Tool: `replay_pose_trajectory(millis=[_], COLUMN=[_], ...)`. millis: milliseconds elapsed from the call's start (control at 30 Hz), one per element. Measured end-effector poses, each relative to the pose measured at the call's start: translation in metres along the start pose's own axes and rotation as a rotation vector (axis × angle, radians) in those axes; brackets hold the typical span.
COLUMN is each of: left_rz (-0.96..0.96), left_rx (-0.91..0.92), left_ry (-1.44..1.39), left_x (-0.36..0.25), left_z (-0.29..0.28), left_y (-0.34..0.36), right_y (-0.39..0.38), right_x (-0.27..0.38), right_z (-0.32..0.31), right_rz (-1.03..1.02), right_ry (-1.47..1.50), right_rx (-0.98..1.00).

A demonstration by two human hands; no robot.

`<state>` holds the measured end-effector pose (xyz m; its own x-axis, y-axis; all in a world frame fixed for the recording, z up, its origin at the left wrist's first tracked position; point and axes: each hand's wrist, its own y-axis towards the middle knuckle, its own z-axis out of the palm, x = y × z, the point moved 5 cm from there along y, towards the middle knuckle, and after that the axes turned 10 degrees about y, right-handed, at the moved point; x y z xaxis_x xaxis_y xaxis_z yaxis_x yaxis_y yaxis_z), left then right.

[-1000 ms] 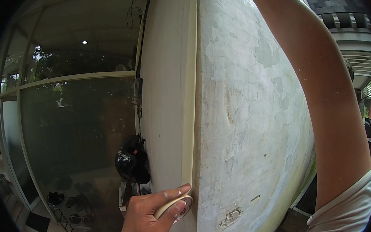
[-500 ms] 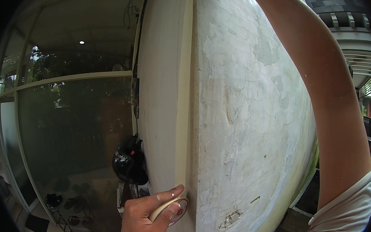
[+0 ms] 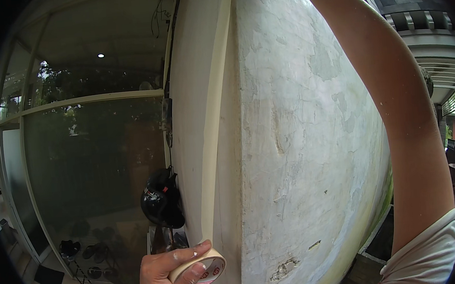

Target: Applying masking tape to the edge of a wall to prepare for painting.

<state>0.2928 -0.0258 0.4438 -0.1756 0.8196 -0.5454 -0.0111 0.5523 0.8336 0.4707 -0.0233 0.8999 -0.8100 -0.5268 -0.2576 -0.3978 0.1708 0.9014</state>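
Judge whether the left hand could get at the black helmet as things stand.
Probably not freely: the left hand grips the tape roll. Nothing visible blocks the way to the black helmet, though its distance is unclear.

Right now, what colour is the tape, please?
The tape is pale cream, shown in the head view.

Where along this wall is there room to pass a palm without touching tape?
Most room: the cracked wall face, between the corner edge and right arm. A narrower band lies between tape strip and corner. Crowded in view: around the left hand, with masking tape roll and black helmet.
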Motion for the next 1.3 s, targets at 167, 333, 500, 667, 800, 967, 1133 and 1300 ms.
replay_pose_trajectory(millis=[167,333,500,667,800,967,1133,1300], left_rz=[-0.011,-0.052,0.07,0.052,0.074,0.067,0.039,0.049], left_rx=[0.073,-0.018,-0.02,-0.013,-0.024,0.013,0.005,-0.013], left_ry=[-0.014,0.011,0.064,0.088,0.078,0.087,0.078,0.058], left_x=[0.014,0.008,0.006,0.006,0.008,0.009,0.011,0.014], left_z=[0.014,0.0,0.006,0.008,0.014,0.022,0.021,0.027], left_y=[0.025,0.001,0.004,0.003,0.002,0.006,0.004,0.006], right_y=[0.01,-0.008,-0.005,-0.007,-0.013,-0.019,-0.032,-0.048], right_x=[-0.046,0.002,-0.01,-0.009,-0.005,-0.007,0.004,0.007], right_z=[0.0,0.0,0.005,0.006,0.008,0.002,0.014,0.012], right_rz=[-0.076,0.029,0.033,0.023,0.031,0.026,0.072,-0.005], right_ry=[0.323,0.04,0.057,0.019,-0.067,-0.22,-0.197,-0.074], right_rx=[0.229,0.032,0.043,0.045,0.015,-0.036,-0.004,0.141])
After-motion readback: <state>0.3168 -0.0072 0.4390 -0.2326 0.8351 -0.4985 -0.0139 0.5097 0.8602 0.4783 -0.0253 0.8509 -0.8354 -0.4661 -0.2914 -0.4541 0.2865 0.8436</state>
